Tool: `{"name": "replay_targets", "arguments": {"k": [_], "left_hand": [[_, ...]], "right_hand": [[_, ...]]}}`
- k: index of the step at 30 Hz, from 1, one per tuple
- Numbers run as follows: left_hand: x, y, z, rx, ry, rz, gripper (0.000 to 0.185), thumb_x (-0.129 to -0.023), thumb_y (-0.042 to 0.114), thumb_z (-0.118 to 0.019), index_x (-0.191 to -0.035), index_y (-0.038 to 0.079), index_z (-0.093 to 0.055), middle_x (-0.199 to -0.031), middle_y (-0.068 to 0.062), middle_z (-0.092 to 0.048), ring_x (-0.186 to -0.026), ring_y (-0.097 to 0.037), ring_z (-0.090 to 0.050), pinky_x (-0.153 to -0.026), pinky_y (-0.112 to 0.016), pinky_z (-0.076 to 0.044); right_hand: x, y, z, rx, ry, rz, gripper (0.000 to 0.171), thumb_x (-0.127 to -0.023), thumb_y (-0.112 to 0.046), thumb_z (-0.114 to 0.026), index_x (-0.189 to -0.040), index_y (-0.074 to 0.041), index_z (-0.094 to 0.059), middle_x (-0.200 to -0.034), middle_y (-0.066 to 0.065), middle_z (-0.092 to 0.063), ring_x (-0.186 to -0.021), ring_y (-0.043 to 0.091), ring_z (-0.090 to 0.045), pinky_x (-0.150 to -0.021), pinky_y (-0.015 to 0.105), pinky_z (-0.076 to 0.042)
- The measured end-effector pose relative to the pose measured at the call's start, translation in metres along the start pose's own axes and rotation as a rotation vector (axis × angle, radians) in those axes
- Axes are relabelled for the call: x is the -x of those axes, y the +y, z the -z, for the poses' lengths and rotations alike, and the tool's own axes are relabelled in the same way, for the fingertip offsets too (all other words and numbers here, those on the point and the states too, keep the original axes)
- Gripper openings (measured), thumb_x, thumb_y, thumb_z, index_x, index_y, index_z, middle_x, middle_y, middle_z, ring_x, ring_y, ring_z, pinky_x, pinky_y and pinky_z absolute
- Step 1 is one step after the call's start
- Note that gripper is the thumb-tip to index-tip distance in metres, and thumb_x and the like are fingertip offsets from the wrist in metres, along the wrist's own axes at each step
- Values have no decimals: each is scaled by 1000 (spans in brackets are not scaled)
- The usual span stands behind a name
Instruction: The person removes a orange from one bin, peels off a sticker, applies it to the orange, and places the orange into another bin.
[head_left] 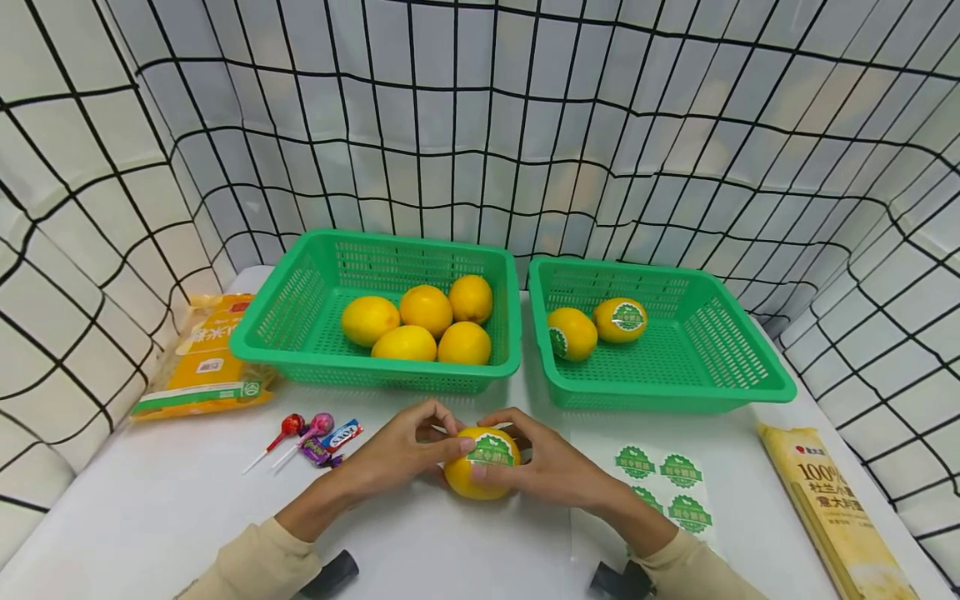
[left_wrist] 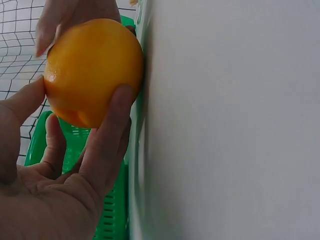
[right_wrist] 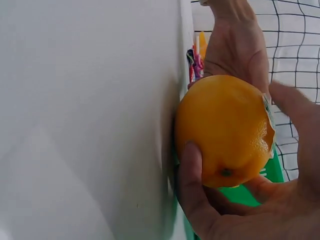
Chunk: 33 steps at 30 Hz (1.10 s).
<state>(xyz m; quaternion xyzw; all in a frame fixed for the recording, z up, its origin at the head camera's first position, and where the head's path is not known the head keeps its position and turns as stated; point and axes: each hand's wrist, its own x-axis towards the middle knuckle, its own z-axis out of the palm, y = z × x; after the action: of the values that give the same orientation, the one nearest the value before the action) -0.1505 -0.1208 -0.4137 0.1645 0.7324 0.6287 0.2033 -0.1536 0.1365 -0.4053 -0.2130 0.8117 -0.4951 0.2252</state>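
Orange [head_left: 480, 475] sits clasped between both hands' grip.

A white table [head_left: 165, 508] carries two green baskets [head_left: 378, 312] [head_left: 660, 350] side by side along its far edge. At the left edge lies a yellow bag [head_left: 206, 362], with lollipops [head_left: 300, 437] just beside it. A sticker sheet [head_left: 663, 487] lies right of the middle, and a pasta packet [head_left: 836, 508] along the right edge.

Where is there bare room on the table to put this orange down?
Bare white table lies front left, below the lollipops. It is crowded front right, where the sticker sheet and noodle packet lie. The right basket has open floor beside its two labelled oranges.
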Motion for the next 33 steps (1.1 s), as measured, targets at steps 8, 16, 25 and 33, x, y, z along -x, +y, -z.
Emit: {"name": "replay_targets", "arguments": {"k": [8, 16, 25, 33], "left_hand": [[-2, 1, -12, 6, 49, 21, 35, -100, 33, -76, -110, 4, -60, -133, -17, -62, -115, -29, -67, -85, -39, -63], [-5, 13, -31, 57, 26, 7, 34, -100, 32, -76, -110, 4, -60, -137, -14, -62, -122, -30, -65, -89, -40, -63], [-37, 74, -43, -141, 28, -186, 29, -104, 34, -71, -124, 14, -64, -127, -1, -67, -118, -21, -64, -94, -41, -60], [-129, 116, -35, -197, 10, -204, 37, -107, 28, -64, -143, 18, -61, -150, 0, -56, -137, -23, -52, -112, -50, -48]], "right_hand": [[8, -3, -2, 59, 72, 35, 48, -97, -40, -76, -138, -21, -58, -131, 5, -66, -110, 22, -63, -84, 32, -58], [28, -9, 14, 142, 91, 16, 51, -92, -42, -83, -135, -29, -59, -109, 1, -72, -94, 20, -68, -74, 31, -59], [62, -32, 53, 217, 80, 31, 52, -93, -42, -82, -136, -28, -55, -118, -3, -68, -104, 24, -64, -80, 36, -60], [72, -44, 133, 301, 127, 38, 57, -96, -35, -76, -140, -16, -47, -120, 8, -67, -105, 32, -60, -81, 41, -57]]}}
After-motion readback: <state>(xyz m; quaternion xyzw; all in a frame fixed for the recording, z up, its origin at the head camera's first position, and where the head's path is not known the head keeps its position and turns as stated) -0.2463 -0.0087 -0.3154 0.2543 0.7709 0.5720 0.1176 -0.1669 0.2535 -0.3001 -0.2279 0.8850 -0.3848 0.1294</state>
